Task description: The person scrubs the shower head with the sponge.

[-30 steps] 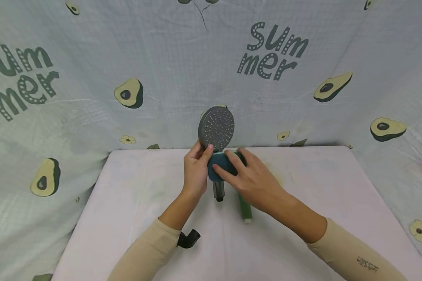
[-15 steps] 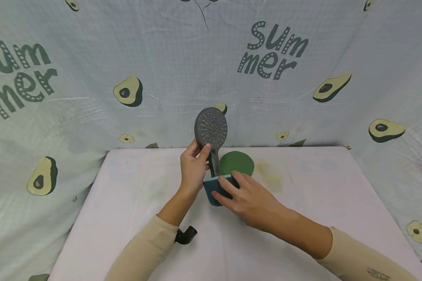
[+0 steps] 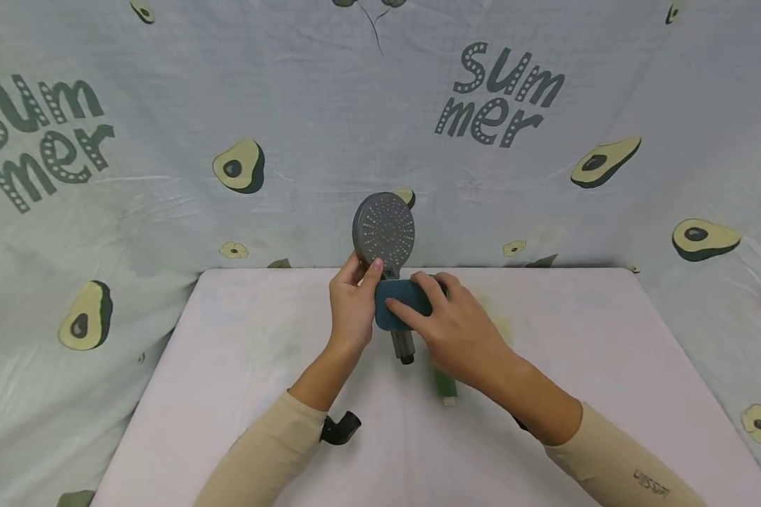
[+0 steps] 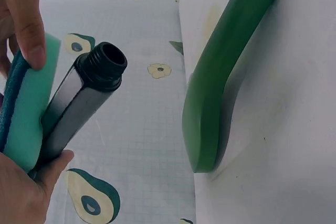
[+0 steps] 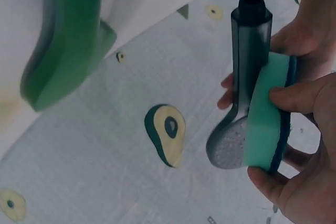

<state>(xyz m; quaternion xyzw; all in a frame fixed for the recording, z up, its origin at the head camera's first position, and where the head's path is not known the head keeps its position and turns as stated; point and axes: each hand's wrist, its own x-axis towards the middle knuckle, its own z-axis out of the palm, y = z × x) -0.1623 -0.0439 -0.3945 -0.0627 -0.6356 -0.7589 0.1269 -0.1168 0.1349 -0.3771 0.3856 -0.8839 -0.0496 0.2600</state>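
Note:
A dark grey shower head [image 3: 387, 229] stands upright above the table, its round nozzle face toward me and its threaded handle end [image 4: 107, 61] pointing down. My left hand [image 3: 350, 306] grips it by the neck just under the round face. In my right hand [image 3: 459, 327] is a two-layer sponge [image 3: 401, 303], dark blue on one side and mint green [image 5: 265, 114] on the other. The mint side lies against the handle, as the right wrist view shows. Fingers and thumb of the right hand pinch the sponge's edges. The sponge hides the middle of the handle in the head view.
On the white table [image 3: 266, 366] behind the right hand lies a green shower-head-shaped piece [image 4: 210, 87] with a pale end. A black elbow fitting [image 3: 342, 428] lies by the left forearm. A printed cloth [image 3: 330, 127] hangs behind the table.
The sponge moved down to the lower end of the handle, then back up to just below the round face. The left hand kept its grip on the shower head.

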